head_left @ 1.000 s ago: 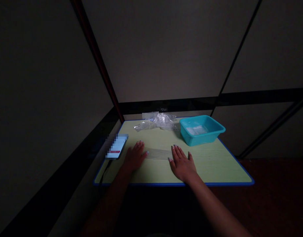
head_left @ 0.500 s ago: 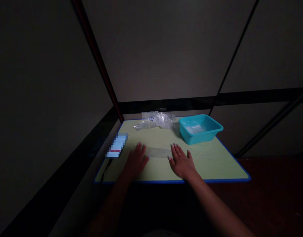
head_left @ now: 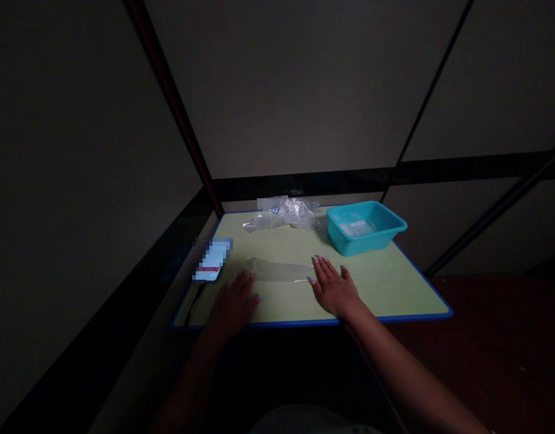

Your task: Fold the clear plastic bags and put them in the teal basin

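A clear, flat plastic bag (head_left: 281, 272) lies across the middle of the pale green table (head_left: 286, 307). My left hand (head_left: 233, 303) is open, palm down, just off the bag's left end near the front edge. With its fingers spread, my right hand (head_left: 335, 290) rests flat at the bag's right end, its fingertips on or beside the plastic. Neither hand grips anything. How far the bag runs beneath my right hand is hidden.
Crumpled clear plastic bags (head_left: 290, 214) lie at the back. At the back right stands a turquoise basin (head_left: 367, 241) with clear plastic inside. A phone (head_left: 214, 259) with a cable sits at the left edge. Walls rise behind and to the left.
My left hand has moved left and toward the front edge, uncovering the bag's left end. My right hand has stayed nearly in place. The view has shifted slightly.
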`<action>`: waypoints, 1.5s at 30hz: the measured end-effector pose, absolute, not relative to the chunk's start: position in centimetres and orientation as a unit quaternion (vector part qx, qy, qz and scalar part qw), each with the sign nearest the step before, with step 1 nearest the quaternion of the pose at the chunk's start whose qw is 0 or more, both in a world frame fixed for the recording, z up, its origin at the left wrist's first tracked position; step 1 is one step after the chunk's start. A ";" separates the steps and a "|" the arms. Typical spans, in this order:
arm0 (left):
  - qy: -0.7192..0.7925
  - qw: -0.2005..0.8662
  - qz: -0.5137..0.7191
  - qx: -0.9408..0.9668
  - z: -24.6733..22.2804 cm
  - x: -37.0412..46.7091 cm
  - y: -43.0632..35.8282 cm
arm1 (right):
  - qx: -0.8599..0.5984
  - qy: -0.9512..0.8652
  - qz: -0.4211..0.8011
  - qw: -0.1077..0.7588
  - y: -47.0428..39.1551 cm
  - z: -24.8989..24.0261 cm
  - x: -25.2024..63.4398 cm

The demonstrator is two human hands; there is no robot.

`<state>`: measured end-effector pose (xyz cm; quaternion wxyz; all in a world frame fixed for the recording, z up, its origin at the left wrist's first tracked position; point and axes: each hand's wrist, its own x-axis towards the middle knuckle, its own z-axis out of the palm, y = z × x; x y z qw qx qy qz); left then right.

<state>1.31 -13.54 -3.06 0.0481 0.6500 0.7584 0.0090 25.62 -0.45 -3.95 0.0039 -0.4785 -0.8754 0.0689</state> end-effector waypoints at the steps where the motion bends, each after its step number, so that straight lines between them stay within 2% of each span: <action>1: 0.758 0.052 0.009 0.650 -3.2 1.2 -13.8 | -0.477 -0.876 0.069 0.003 -0.4 -3.9 25.8; 12: 0.740 0.051 0.085 0.666 -5.4 0.9 -16.3 | -0.439 -0.898 0.045 -0.006 0.0 -3.1 29.0; 18: 0.753 0.000 0.242 0.612 -5.3 -0.4 -13.1 | -0.450 -0.891 0.024 0.065 -0.1 -4.1 29.3; 22: 0.787 -0.005 0.236 0.570 -4.3 -1.2 -9.4 | -0.461 -0.882 0.035 0.095 -0.2 -4.2 29.4; 30: 0.782 0.070 0.195 0.587 -2.6 -2.3 -5.0 | -0.462 -0.880 0.053 0.092 -0.2 -4.0 29.5; 45: 0.727 0.208 0.239 0.609 -1.9 -3.2 -5.1 | -0.459 -0.881 0.075 0.087 -0.2 -3.7 29.5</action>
